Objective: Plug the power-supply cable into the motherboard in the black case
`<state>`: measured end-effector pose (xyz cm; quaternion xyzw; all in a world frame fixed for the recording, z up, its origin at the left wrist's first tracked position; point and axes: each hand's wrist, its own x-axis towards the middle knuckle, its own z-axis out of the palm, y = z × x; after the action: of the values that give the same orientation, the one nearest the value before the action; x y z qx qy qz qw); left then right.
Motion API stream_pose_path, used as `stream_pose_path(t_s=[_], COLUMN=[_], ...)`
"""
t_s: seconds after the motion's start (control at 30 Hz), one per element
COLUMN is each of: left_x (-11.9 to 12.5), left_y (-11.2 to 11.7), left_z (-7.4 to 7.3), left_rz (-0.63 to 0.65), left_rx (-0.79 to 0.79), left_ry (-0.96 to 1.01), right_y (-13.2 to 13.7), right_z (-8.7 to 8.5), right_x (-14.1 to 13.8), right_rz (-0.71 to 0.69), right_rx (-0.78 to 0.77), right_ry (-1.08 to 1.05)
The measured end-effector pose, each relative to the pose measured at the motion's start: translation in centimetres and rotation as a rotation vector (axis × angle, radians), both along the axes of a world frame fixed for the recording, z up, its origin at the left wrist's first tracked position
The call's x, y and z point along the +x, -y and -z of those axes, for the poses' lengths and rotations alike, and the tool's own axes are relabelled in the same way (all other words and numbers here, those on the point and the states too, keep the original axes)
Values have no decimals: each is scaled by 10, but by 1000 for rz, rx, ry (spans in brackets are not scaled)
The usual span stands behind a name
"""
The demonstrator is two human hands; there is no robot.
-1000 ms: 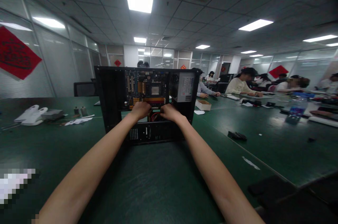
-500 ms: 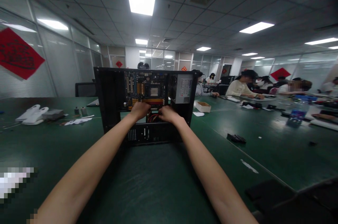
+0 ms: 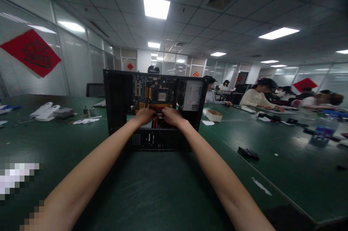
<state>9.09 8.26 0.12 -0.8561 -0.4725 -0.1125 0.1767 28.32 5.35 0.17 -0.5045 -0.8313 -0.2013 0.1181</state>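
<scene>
Both left hand (image 3: 145, 115) and right hand (image 3: 170, 116) meet inside the computer case (image 3: 117, 102); grip unclear.

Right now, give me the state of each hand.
Left hand: curled at the circuit board; grip cannot be told.
Right hand: curled by the red cables; grip cannot be told.

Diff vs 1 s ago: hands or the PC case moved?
The right hand edged slightly toward the left hand; the view shifted a little. No grab or release shows. Both hands stay inside the open computer case, at the lower edge of the motherboard by the red cables; the case has not moved.
</scene>
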Motion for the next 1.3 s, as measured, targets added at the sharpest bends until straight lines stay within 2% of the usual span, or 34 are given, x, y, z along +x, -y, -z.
stream_pose_path(t_s=[0.2, 0.37, 0.67, 1.3], left_x=[-1, 1, -2, -2], left_y=[0, 3, 1, -7], left_z=[0, -1, 2, 4], left_rz=[-12, -26, 15, 46], left_rx=[-19, -21, -9, -17], left_ry=[51, 51, 32, 12], right_y=[-10, -8, -5, -15], right_z=[-1, 3, -1, 5], right_x=[-4, -3, -6, -5], right_rz=[14, 9, -47, 13], right_rx=[72, 103, 136, -2], right_ry=[61, 96, 176, 172])
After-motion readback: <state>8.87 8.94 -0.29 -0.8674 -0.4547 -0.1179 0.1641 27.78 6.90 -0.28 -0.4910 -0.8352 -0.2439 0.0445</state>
